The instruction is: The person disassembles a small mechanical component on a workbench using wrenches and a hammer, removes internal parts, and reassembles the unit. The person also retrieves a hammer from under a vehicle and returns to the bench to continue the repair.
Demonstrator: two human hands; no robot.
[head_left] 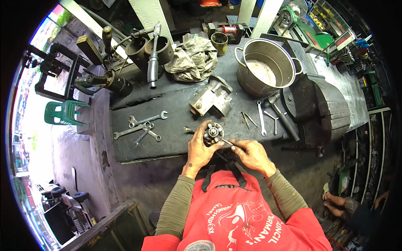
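My left hand (199, 148) grips a round metal motor part (213, 134) with a shaft at its centre, held just above the near edge of the dark workbench (167, 144). My right hand (251, 154) is closed on a thin metal tool (227, 142) whose tip touches the right side of the round part. Both hands are smeared with grease. A grey metal motor housing (211, 100) lies on the bench just beyond the hands.
Several wrenches (142, 127) lie left of my hands. More wrenches, bolts and a hammer (278, 113) lie to the right. A large steel pot (264, 67), a dirty rag (193, 58), dark cylinders (150, 50) and a black vise (320, 108) stand farther back. A green stool (65, 113) stands left.
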